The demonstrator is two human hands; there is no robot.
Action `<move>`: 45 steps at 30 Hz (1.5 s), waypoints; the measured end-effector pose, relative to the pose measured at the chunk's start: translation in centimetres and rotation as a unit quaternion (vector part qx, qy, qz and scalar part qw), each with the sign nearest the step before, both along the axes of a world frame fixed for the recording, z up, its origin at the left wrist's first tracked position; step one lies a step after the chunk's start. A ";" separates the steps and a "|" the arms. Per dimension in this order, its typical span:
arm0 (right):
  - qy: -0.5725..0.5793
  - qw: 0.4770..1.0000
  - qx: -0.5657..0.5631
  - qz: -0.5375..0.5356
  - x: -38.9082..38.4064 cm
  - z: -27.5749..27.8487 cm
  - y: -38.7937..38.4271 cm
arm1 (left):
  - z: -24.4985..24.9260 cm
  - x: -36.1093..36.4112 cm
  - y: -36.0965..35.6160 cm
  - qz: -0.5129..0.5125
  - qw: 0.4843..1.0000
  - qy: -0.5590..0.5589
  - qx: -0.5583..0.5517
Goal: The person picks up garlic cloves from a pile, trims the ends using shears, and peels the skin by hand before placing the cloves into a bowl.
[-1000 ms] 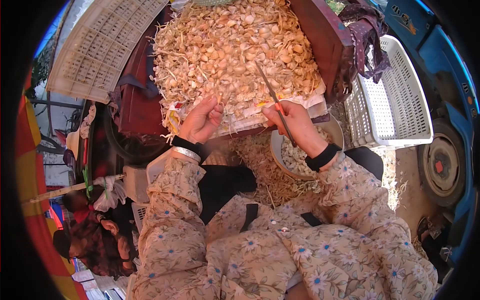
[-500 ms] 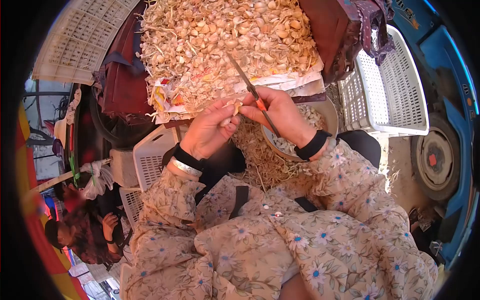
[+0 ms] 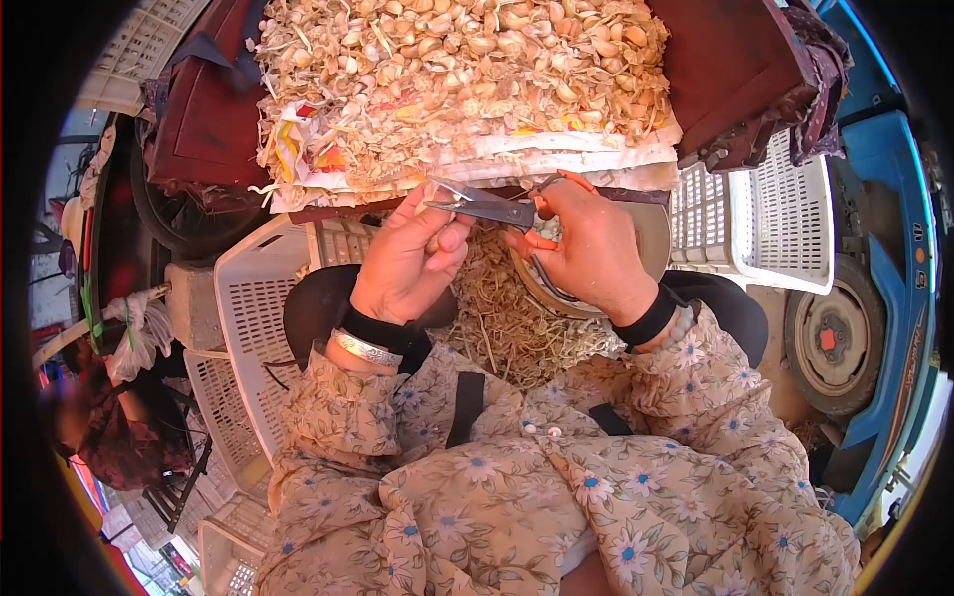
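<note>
In my right hand [image 3: 594,248] is a pair of scissors [image 3: 489,207] with orange-trimmed handles, its blades pointing left. Their tips reach the fingertips of my left hand [image 3: 409,260], which pinch a small garlic clove [image 3: 431,193], partly hidden by the blades and fingers. Above both hands a heap of garlic cloves [image 3: 477,60] and loose skins lies on white sacking [image 3: 556,159]. Below and behind my right hand stands a round bowl [image 3: 651,243], its contents mostly covered by the hand.
White plastic crates stand at left [image 3: 260,298] and right [image 3: 770,223]. Dry stalks [image 3: 497,318] cover the ground between my knees. A blue vehicle [image 3: 884,298] with a wheel [image 3: 833,333] is at far right. Another person [image 3: 129,437] sits at lower left.
The scissors have swung from a steep slant to nearly level, blades now at the clove. My right hand has turned and grips the handles. The view has shifted, with the heap appearing higher.
</note>
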State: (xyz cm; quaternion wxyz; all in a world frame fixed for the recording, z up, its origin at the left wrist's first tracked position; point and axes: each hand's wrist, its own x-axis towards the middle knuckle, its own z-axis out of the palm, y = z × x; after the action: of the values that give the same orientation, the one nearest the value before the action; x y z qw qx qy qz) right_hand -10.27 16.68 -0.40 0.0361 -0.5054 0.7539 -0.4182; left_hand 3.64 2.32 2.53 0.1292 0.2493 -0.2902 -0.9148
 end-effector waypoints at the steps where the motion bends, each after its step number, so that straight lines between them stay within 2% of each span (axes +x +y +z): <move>1: 0.004 1.000 0.006 -0.002 -0.1 0.1 -0.1 | 0.0 0.0 -0.1 -0.002 1.000 0.004 0.000; 4: 0.010 0.999 0.032 0.000 -0.2 0.5 -0.2 | -0.1 0.4 -0.7 -0.003 1.000 0.023 0.003; 7: -0.006 1.000 0.000 0.026 -0.3 -0.7 -0.4 | -0.3 0.8 -1.2 -0.001 0.999 0.038 0.007; 10: -0.080 0.994 0.072 0.037 0.1 -0.2 -0.1 | 0.0 1.0 -1.1 -0.013 1.000 0.025 -0.013; 12: -0.061 0.995 0.063 0.042 0.1 -0.4 0.0 | -0.7 1.1 -1.3 0.000 0.999 0.022 -0.036; 13: -0.072 0.997 0.005 0.041 0.0 -0.9 0.4 | -1.0 1.3 -1.4 0.005 0.998 0.014 -0.058; 14: -0.073 0.997 0.017 0.028 0.2 -0.7 0.7 | -1.9 1.7 -1.9 0.015 0.997 -0.005 -0.071; 15: -0.066 0.997 -0.030 0.036 0.3 -2.5 0.3 | -1.7 1.8 -2.0 0.016 0.997 -0.022 -0.066; 16: -0.064 0.997 -0.035 0.017 0.8 -2.4 0.5 | -2.2 2.1 -2.2 0.062 0.995 -0.048 -0.059; 18: -0.122 0.991 0.038 0.028 0.8 -1.6 0.9 | -2.9 2.4 -2.9 0.044 0.996 -0.037 -0.072; 20: -0.151 0.987 0.035 0.029 0.9 -1.5 1.0 | -2.9 2.3 -3.2 0.041 0.992 -0.075 -0.096; 23: -0.215 0.969 0.085 0.092 0.8 -1.6 0.4 | -3.8 2.9 -4.8 -0.035 0.992 -0.014 -0.119; 26: -0.218 0.973 0.051 0.055 0.9 -1.4 0.1 | -0.6 0.9 -1.0 0.021 0.984 -0.143 -0.107; 27: -0.231 0.971 0.042 0.038 0.9 -1.3 0.2 | -3.7 2.3 -4.1 -0.131 0.987 0.025 -0.085; 30: -0.272 0.962 0.002 -0.021 0.8 -1.2 0.3 | -5.1 2.8 -5.3 -0.152 0.985 -0.033 -0.075; 31: -0.286 0.957 -0.014 -0.037 0.9 -1.3 0.2 | -1.6 1.0 -2.4 -0.186 0.980 0.047 0.046; 34: -0.305 0.948 -0.057 -0.072 1.5 -1.0 0.4 | 0.1 0.7 -0.5 -0.171 0.977 0.015 0.128; 35: -0.305 0.947 -0.070 -0.076 1.6 -0.7 0.5 | 1.0 0.8 0.5 -0.148 0.983 -0.022 0.105; 36: -0.313 0.943 -0.084 -0.081 1.8 0.2 1.1 | 0.8 1.0 0.6 -0.182 0.973 0.014 0.145; 40: -0.311 0.937 -0.114 -0.109 4.7 3.7 5.1 | 0.6 3.4 2.2 -0.156 0.982 0.004 0.110; 41: -0.306 0.937 -0.118 -0.118 5.4 3.8 6.2 | -0.5 3.9 1.4 -0.191 0.959 0.067 0.199; 42: -0.314 0.939 -0.102 -0.097 5.6 4.8 7.5 | 3.0 3.6 5.0 -0.109 0.985 -0.022 0.133; 43: -0.314 0.938 -0.098 -0.106 6.0 4.2 7.9 | 1.5 4.4 4.5 -0.155 0.959 0.106 0.210; 44: -0.321 0.940 -0.055 -0.106 6.4 4.7 8.8 | 2.4 4.6 5.4 -0.127 0.962 0.095 0.221; 45: -0.454 0.885 -0.072 -0.072 6.9 5.4 9.5 | 3.0 4.7 5.9 -0.117 0.952 0.113 0.258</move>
State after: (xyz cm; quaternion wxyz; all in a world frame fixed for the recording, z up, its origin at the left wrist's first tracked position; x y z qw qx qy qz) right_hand -3.35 26.19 5.03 0.3081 -0.2059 0.6572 -0.6564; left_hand 8.38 8.19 5.51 -0.0157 0.1338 -0.0546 -0.9894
